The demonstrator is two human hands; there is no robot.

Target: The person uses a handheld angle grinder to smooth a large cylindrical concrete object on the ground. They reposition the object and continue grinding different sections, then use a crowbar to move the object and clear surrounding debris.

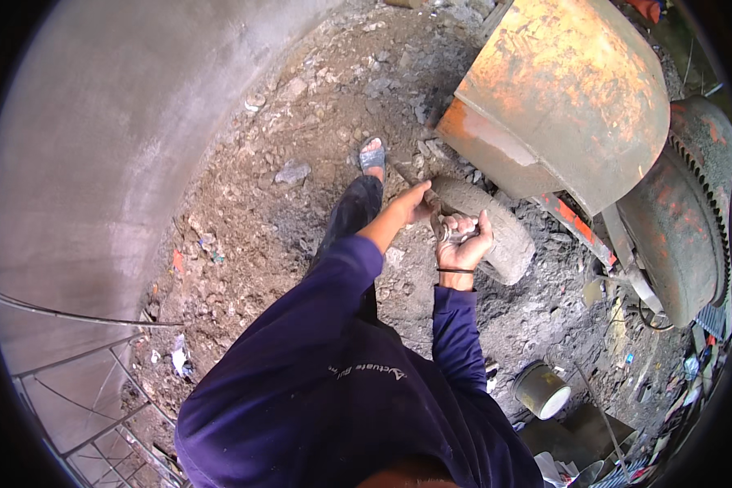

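Note:
Both my hands are together in front of me, closed around a dirt-caked tool handle (437, 218). My left hand (416, 202) grips it from the far left side. My right hand (465, 233), with a dark band at the wrist, is turned palm up, its fingers curled on the handle's near end and its thumb sticking out. A thin shaft seems to run from the hands toward my sandalled foot (372, 159); its far end and the tool's kind cannot be made out. Just beyond my right hand lies a cement-coated tyre (508, 240).
An orange cement mixer (565, 89) crusted with cement stands at the far right, with its toothed ring (699, 195) beside it. A curved grey wall (98, 146) rises on the left, above a metal rod frame (98, 407). A bucket (537, 386) sits near right on rubble-strewn ground (252, 244).

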